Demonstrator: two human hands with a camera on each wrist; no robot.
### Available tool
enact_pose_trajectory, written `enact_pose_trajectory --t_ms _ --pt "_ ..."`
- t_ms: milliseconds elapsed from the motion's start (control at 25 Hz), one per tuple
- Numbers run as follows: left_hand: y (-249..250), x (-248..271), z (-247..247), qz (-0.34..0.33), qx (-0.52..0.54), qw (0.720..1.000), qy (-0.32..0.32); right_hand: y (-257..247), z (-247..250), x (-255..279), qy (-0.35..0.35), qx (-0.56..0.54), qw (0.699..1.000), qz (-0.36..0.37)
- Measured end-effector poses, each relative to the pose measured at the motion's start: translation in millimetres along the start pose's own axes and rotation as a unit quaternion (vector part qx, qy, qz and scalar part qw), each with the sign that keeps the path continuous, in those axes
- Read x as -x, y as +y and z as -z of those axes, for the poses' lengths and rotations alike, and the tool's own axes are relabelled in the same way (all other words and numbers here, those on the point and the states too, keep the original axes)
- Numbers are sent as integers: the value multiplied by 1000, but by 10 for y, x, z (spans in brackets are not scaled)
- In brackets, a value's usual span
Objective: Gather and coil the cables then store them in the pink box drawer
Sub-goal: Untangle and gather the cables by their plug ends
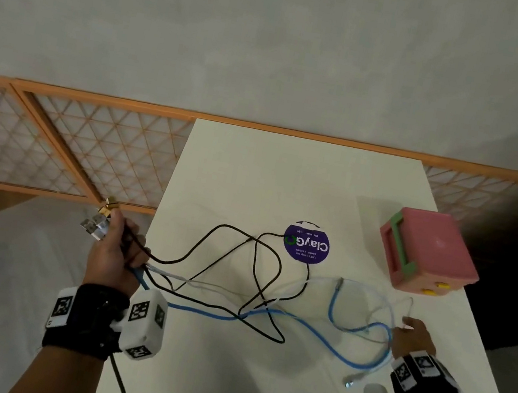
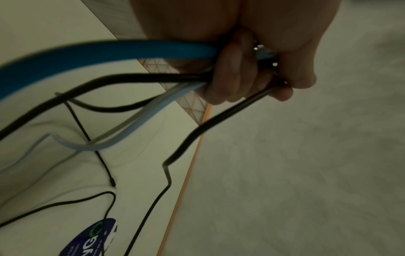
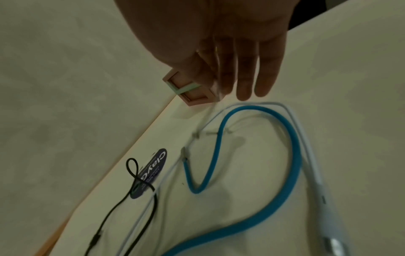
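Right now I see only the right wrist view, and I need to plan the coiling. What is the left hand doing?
Observer: The left hand grips a bundle of cables in its fist.
Operator: Which ones?
Observer: The blue cable, a black cable and a white cable all run into the fist.
Operator: Are their ends gathered?
Observer: Several metal plugs stick out above the fist.
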State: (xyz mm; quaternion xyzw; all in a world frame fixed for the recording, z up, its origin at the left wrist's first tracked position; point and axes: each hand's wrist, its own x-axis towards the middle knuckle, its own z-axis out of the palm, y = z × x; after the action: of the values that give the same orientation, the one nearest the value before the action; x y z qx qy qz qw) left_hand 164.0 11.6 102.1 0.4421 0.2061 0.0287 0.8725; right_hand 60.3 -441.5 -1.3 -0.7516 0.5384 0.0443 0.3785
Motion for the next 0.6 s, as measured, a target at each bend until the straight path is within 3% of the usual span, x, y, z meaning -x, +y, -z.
enact_pose_trajectory --t_ms 80,160,200,280,360,440,520,600 --pt "66 26 73 4 25 1000 2 -85 62 75 83 1 997 2" --pt "97 27 108 5 42 999 3 -236 117 179 119 5 993 -4" --pt "103 34 99 7 42 999 1 -328 87 221 112 29 993 21" --pt "76 42 29 13 42 999 -7 -662 -31 488 19 65 983 168" --pt "37 52 -83 21 51 998 -23 -1025 -243 913 -106 41 935 336" --pt "4 69 -235 27 60 996 -52 -1373 -422 1386 -174 8 871 458" --pt "-27 117 -429 30 41 995 -88 -1679 -577 1823 -218 77 801 552" --pt "-43 205 -631 31 18 993 -111 -1889 -716 2210 -263 168 740 596"
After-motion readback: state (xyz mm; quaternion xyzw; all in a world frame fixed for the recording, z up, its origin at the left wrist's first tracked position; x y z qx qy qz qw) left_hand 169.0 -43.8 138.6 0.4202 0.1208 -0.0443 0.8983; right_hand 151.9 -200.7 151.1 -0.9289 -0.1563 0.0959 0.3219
